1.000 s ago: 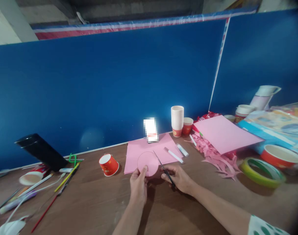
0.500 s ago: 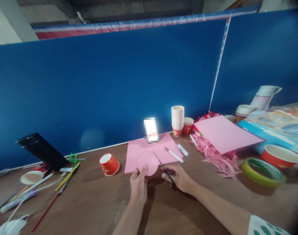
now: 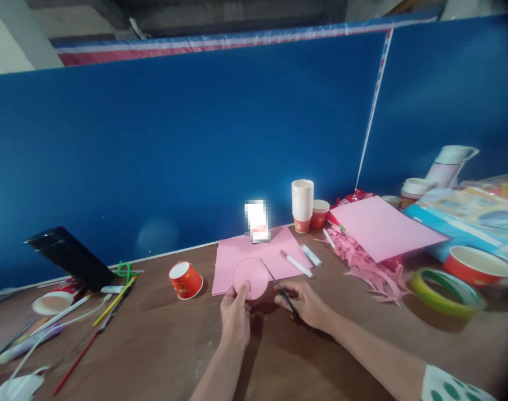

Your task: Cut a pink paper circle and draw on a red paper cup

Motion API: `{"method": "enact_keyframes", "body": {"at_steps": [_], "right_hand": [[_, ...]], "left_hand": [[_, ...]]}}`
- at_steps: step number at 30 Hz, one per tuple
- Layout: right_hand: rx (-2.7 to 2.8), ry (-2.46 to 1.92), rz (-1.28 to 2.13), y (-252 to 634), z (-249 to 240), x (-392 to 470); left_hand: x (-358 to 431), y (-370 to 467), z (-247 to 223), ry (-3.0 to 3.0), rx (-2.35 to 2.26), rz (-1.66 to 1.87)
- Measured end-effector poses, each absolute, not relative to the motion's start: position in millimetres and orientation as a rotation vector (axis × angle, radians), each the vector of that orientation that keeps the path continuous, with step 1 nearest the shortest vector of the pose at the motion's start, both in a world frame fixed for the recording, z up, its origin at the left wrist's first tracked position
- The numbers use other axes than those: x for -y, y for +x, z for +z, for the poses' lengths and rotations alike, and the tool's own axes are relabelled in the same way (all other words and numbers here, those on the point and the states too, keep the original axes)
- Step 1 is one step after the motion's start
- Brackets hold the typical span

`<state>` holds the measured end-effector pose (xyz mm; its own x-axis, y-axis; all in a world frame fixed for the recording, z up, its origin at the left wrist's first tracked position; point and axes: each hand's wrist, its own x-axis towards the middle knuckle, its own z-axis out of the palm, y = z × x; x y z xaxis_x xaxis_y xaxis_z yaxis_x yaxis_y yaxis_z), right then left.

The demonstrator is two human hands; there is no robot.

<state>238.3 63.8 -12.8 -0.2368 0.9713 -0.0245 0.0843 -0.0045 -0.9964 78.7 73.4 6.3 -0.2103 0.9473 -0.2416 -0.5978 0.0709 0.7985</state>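
So the stack of pink sheets [image 3: 233, 256] is my landmark here, and the pink paper circle [image 3: 254, 273] is sitting in the air over its near edge. The left hand [image 3: 236, 314] is pinching the circle's lower edge, thumb on top, just off the near side of the stack. The right hand [image 3: 308, 306] is gripping dark scissors [image 3: 284, 294] just right of that, fingers curling round the handles, blades pointing up toward the circle and looking about closed. Can't tell if the tip is touching the rim. Progress-wise, the circle is already showing as a separate round piece with a darker line running along its edge, so I'm guessing the main outline is done. Can't tell whether any trimming is left. The sheets in the stack are looking uncut where they're showing. A marker [image 3: 296, 264] is lying across the stack's right side, and a red paper cup [image 3: 186, 280] is standing just left of it. Off to the right of the stack, pink paper scraps [image 3: 379, 278] are piling up under a loose pink sheet [image 3: 387, 228].
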Motion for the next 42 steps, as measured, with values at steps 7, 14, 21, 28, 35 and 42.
{"method": "enact_keyframes", "body": {"at_steps": [7, 14, 21, 28, 35, 42], "right_hand": [[1.438, -1.176, 1.363, 238, -10, -64], [1.449, -1.18, 1.343, 238, -11, -64], [1.444, -1.206, 1.331, 239, -11, -63], [1.341, -1.085, 1.404, 239, -12, -64], [1.319, -1.051, 1.42, 241, -13, -65], [1.312, -1.061, 1.45, 240, -13, -66]], "left_hand": [[-75, 79, 4, 0.481, -1.007, 1.513], [-74, 79, 6, 0.477, -1.001, 1.516], [-74, 79, 4, 0.474, -1.013, 1.509], [-74, 79, 5, 0.502, -0.958, 1.518], [-76, 77, -2, 0.569, -0.931, 1.488], [-77, 77, -4, 0.577, -0.953, 1.485]]}}
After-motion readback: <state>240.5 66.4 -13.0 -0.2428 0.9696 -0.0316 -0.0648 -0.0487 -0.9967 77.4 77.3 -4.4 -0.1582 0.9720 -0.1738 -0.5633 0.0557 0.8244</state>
